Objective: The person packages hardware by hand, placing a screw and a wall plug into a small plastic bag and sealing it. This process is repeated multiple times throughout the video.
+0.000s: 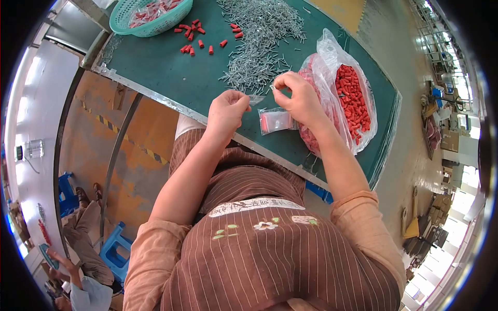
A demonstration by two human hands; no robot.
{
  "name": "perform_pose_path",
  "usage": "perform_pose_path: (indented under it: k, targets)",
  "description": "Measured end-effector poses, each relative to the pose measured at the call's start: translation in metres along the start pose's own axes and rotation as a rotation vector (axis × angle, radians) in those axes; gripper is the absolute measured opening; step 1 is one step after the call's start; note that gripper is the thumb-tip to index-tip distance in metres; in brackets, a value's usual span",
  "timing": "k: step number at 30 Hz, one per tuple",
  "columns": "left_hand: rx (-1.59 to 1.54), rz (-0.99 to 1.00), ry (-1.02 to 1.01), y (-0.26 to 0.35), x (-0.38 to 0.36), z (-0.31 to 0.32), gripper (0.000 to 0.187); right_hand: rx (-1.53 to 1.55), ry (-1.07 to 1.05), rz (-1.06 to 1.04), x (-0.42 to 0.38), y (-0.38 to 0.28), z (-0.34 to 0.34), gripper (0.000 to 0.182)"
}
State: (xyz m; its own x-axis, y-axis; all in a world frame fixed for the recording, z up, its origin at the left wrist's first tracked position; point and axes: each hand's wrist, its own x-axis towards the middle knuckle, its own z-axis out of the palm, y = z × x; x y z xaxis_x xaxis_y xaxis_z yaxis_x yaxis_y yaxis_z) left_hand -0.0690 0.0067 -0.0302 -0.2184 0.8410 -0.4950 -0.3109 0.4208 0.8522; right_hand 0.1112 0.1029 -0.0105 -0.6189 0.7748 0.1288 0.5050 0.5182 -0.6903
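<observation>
My left hand (227,114) is closed in a pinch on a small clear plastic bag (256,99), which sticks out to the right of its fingertips. Just across from it, my right hand (298,97) pinches a small silvery screw (272,87) between thumb and forefinger. Right beyond both hands spreads a large heap of grey metal screws (259,46). Below my right hand lies a stack of clear little bags (276,121) with red showing in it. Close to my right wrist stands a big open plastic bag of red plugs (354,98).
A green basket (174,22) with filled red packets stands at the table's far left. Several loose red plugs (211,50) lie between it and the screws. The green table's near edge (171,103) runs in front of me. Another person's hand (65,267) shows at lower left, near a blue stool (115,251).
</observation>
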Motion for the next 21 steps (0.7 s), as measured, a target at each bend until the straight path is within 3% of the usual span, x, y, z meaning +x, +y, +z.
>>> perform_pose_path:
  k: [3,4,15,21]
  targets:
    - [0.076,-0.017,-0.049,0.007,-0.003,0.011,0.011,0.251,0.087,-0.179,-0.006,-0.013,0.002,0.009]
    - [0.089,0.002,-0.064,0.008,-0.004,0.015,0.011,0.287,0.036,-0.143,-0.010,-0.016,0.002,0.010]
    - [0.133,0.034,-0.117,0.008,-0.012,0.029,0.011,0.296,0.051,-0.144,-0.023,-0.005,0.000,0.012]
    - [0.334,0.249,-0.049,0.005,-0.011,0.031,0.016,0.264,0.022,-0.181,-0.024,-0.003,-0.006,0.015]
